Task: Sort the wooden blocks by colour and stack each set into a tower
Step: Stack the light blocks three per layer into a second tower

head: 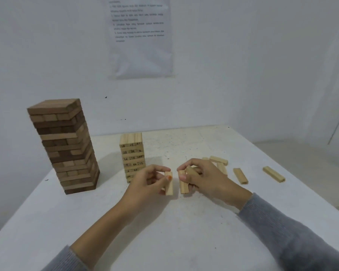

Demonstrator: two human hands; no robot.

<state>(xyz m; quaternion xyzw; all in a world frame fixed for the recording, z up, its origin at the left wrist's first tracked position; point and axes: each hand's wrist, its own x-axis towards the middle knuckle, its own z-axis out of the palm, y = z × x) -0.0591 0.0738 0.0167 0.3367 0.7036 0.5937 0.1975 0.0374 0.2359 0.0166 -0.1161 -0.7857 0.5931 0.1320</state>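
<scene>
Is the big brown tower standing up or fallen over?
Standing up. The brown tower rises from the table with all its layers stacked, and a flat layer lies on top.

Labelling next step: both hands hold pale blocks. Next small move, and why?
Probably set the pale rectangular wooden block in the left hand atop the short pale numbered tower just behind it: colours match, its top looks flat and free.

You have two towers on the table (184, 231): one dark tower (65, 145), one pale tower (132, 151). Your left hand (145, 182) holds one block (168, 183), your right hand (202, 177) two blocks (183, 185). Two loose blocks (240, 176) lie toward the right edge, and at least three in a heap (218, 160).
</scene>
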